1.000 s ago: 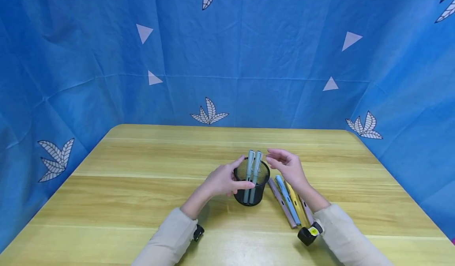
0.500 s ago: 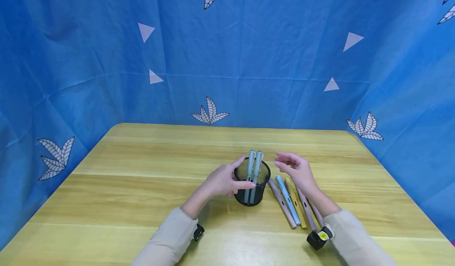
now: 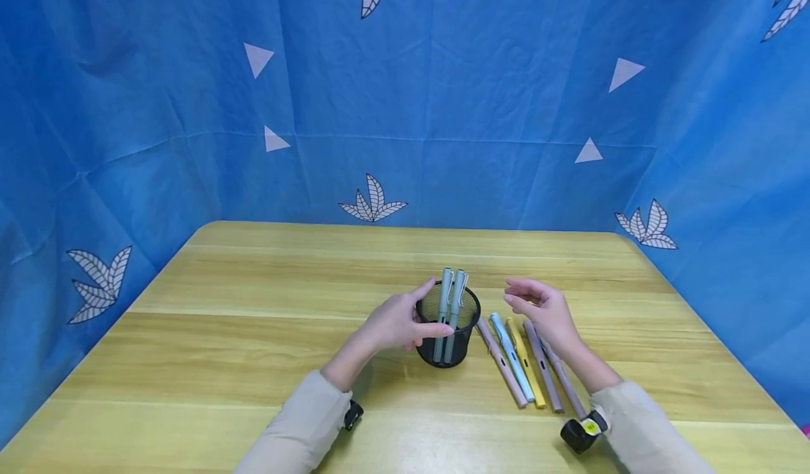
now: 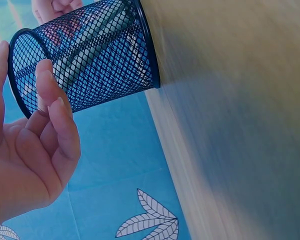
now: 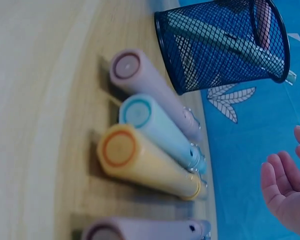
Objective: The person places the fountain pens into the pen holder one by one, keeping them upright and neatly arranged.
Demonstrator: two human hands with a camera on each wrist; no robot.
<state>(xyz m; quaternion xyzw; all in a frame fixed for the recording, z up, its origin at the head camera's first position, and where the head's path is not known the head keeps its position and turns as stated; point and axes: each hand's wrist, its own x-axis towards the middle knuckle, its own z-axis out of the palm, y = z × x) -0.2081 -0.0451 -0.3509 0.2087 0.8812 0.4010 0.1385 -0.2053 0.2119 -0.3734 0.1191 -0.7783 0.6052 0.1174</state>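
Observation:
My left hand [image 3: 399, 323] holds a black mesh pen holder [image 3: 463, 346], its thumb at the front of the rim and its fingers against the side. Two grey-green pens [image 3: 455, 305] with silver clips stand inside, leaning slightly. In the left wrist view, bent fingers [image 4: 62, 125] lie against the mesh. Just right of the holder, my right hand [image 3: 543, 311] hovers with loosely bent fingers and nothing in them. Below it several pens lie side by side on the table: a pinkish-purple pen [image 3: 504, 368], a light blue pen [image 3: 514, 360], a yellow pen [image 3: 528, 368] and two more purple pens [image 3: 545, 372].
The wooden table [image 3: 253, 361] stretches to both sides and behind the holder. A blue curtain [image 3: 481, 94] with leaf and triangle prints hangs behind it. Each wrist wears a small black camera, as the right one [image 3: 579, 434] shows.
My right hand has moved away from the holder to the right and a little nearer, uncovering more of the purple pens. The left hand and the holder have stayed put.

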